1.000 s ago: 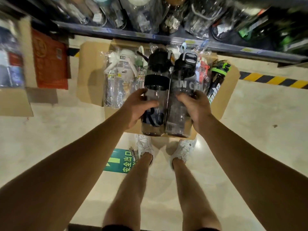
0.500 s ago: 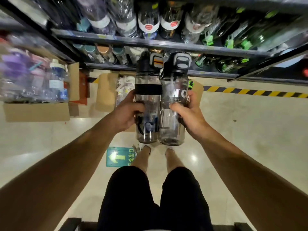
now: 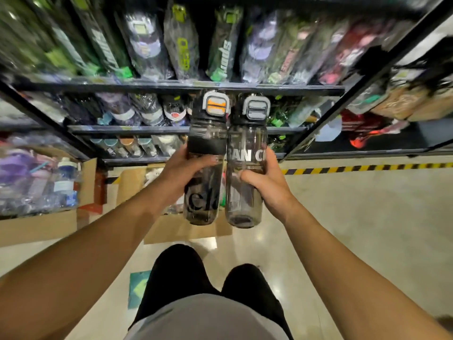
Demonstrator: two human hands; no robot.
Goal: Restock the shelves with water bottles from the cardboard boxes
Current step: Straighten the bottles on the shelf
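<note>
I hold two smoky clear water bottles upright, side by side, in front of the shelves. My left hand (image 3: 182, 171) grips the bottle with the orange lid latch (image 3: 206, 141) round its middle. My right hand (image 3: 266, 184) grips the bottle with the grey latch and white lettering (image 3: 247, 141). Both lids reach the level of the second shelf edge (image 3: 294, 90). Below the bottles, partly hidden by them, an open cardboard box (image 3: 176, 229) sits on the floor.
The black shelf rack (image 3: 127, 129) holds several wrapped bottles on each level. A second cardboard box (image 3: 36, 227) full of bottles stands at the left. A yellow-black striped line (image 3: 367, 168) marks the floor on the right. My legs are below.
Both hands have lifted the two bottles out of the floor box and up in front of the shelves. The view has risen from the box to the upper shelf levels.
</note>
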